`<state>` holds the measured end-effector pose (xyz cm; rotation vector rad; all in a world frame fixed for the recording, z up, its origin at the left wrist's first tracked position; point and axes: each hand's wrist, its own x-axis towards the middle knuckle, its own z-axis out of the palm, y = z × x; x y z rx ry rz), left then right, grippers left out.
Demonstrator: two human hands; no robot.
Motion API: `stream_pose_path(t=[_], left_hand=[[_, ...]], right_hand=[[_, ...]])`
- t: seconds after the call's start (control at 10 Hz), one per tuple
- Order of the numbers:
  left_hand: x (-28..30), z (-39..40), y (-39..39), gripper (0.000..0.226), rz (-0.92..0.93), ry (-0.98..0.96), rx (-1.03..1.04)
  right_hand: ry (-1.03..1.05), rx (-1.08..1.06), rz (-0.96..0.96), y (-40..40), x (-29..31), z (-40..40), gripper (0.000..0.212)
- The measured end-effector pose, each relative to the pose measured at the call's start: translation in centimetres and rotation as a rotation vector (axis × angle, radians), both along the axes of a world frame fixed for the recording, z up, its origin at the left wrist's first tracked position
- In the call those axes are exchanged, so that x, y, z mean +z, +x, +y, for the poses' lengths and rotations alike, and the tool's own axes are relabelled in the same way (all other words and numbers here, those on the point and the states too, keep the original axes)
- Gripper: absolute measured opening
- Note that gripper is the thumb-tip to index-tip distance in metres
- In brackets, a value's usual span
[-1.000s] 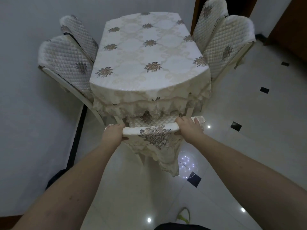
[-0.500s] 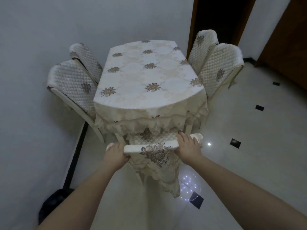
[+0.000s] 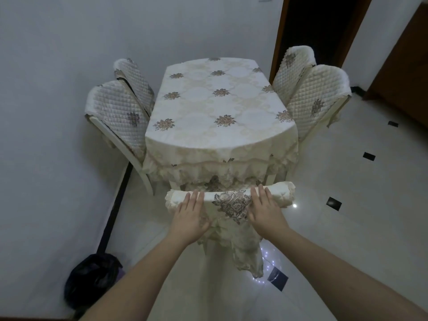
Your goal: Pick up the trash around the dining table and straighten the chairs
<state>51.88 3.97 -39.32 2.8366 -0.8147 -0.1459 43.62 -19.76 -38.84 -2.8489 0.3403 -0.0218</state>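
A dining table (image 3: 215,107) under a cream floral cloth stands in the middle. The near chair (image 3: 229,200), in a cream cover with a flower motif, is pushed under the table's near end. My left hand (image 3: 190,216) lies flat on the left of its back rail, fingers straight and apart. My right hand (image 3: 264,209) lies flat on the right of the rail in the same way. Neither hand grips the rail. Two quilted chairs (image 3: 118,112) stand at the table's left side and two more quilted chairs (image 3: 312,96) at its right.
A black trash bag (image 3: 92,279) sits on the floor at the lower left by the wall. A white wall runs along the left. A dark doorway (image 3: 312,26) opens behind the table. Glossy white floor tiles with small black insets spread to the right.
Both hands let go of the chair's back rail and now rest flat on it with straight fingers. The view has pulled back and up, so the table looks farther away.
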Motion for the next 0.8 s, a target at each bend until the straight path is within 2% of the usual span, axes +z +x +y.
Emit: stream_pose_path(t=[0.3, 0.5, 0.6, 0.8], left_hand=[[1.4, -0.1, 0.7, 0.084, 0.094, 0.081, -0.015], [3.3, 0.2, 0.3, 0.072, 0.074, 0.144, -0.039], [3.4, 0.8, -1.0, 0.068, -0.012, 0.173, -0.054], [4.8, 4.2, -3.6, 0.069, -0.126, 0.18, -0.112]], right_hand=[[0.008, 0.017, 0.2, 0.0, 2.5, -0.6, 0.068], [0.009, -0.018, 0.283, -0.6, 4.4, -0.2, 0.066], [-0.003, -0.01, 0.284, -1.6, 4.9, 0.7, 0.063], [-0.036, 0.008, 0.093, -4.3, 5.7, 3.8, 0.057]])
